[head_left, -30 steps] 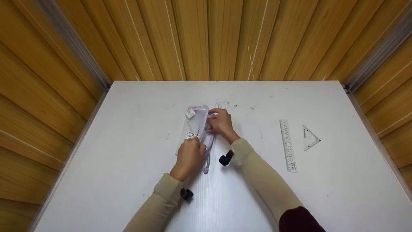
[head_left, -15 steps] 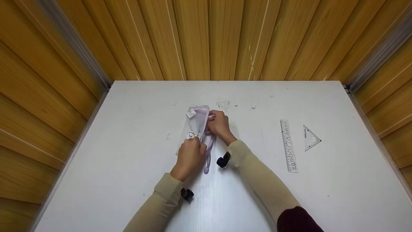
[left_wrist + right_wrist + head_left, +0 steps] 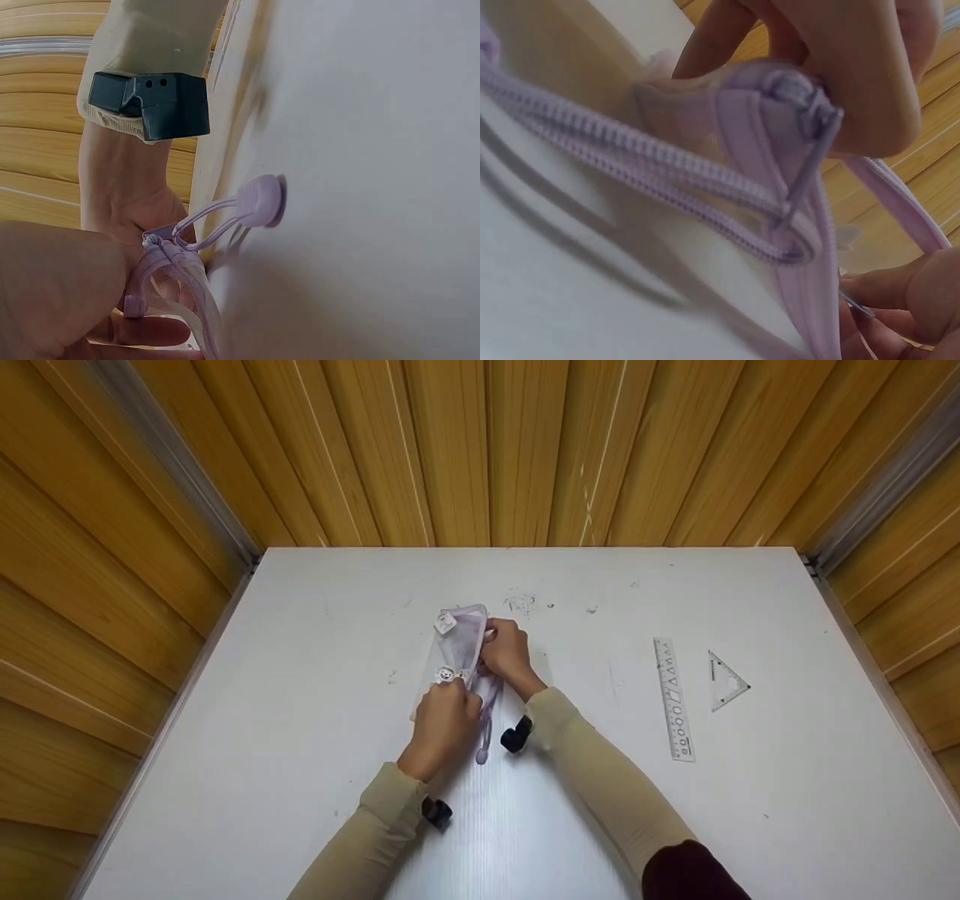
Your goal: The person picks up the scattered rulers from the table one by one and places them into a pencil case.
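A translucent mesh zip pouch (image 3: 459,643) with lilac trim and small printed patches stands tilted near the middle of the table. My left hand (image 3: 442,724) grips its near end. A braided pull cord (image 3: 637,161) hangs from the zip slider beside the left fingers, ending in a lilac knob (image 3: 259,201) against the tabletop. On the pouch's right side, the fingers of my right hand (image 3: 507,651) are curled at the trimmed edge. In the right wrist view, a thin bluish strip (image 3: 859,306) shows among the right fingers; its kind is unclear. The pouch partly hides these fingers.
On the white table (image 3: 225,780), a clear stencil ruler (image 3: 674,701) and a clear set square (image 3: 726,682) lie to the right. Wood-panelled walls (image 3: 517,450) rise behind the table and at both sides. Dark scuffs mark the tabletop beyond the pouch.
My right hand has moved slightly left and closer against the pouch, its fingers now further behind the edge. The left hand keeps its grip in place.
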`<state>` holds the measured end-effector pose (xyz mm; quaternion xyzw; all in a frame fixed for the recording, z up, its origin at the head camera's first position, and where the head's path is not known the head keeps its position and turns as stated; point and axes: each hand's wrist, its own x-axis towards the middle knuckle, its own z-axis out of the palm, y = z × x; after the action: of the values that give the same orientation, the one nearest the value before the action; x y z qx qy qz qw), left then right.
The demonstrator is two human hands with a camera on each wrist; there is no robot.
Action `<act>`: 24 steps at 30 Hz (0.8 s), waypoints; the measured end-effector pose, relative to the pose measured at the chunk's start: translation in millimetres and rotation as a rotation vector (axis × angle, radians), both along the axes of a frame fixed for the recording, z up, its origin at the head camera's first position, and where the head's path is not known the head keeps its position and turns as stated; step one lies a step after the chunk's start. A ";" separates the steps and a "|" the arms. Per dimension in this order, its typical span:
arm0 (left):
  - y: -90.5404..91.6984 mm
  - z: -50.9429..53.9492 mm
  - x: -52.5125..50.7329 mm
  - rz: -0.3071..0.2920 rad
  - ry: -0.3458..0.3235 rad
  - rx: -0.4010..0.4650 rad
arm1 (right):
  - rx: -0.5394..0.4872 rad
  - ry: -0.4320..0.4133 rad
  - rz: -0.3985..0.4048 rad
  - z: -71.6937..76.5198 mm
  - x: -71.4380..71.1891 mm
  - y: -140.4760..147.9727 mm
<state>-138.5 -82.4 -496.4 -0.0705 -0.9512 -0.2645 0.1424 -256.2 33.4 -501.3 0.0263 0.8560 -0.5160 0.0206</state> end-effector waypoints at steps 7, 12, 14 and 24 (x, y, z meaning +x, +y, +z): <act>-0.2 -1.1 0.0 0.002 -0.004 -0.006 | 0.018 0.010 0.000 -1.8 -0.4 -1.1; -0.2 -2.2 0.2 -0.002 0.005 0.001 | 0.038 0.015 -0.004 -3.1 -1.1 -1.3; -0.3 -2.6 0.1 -0.009 0.014 0.004 | 0.077 0.030 -0.007 -3.6 -1.2 -1.2; -0.5 -2.1 -1.1 -0.003 -0.007 0.010 | 0.155 0.070 -0.013 -3.2 -0.6 -1.8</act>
<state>-139.7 -82.9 -498.4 -0.0705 -0.9503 -0.2697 0.1390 -256.8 31.6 -504.5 0.0151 0.8933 -0.4489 -0.0149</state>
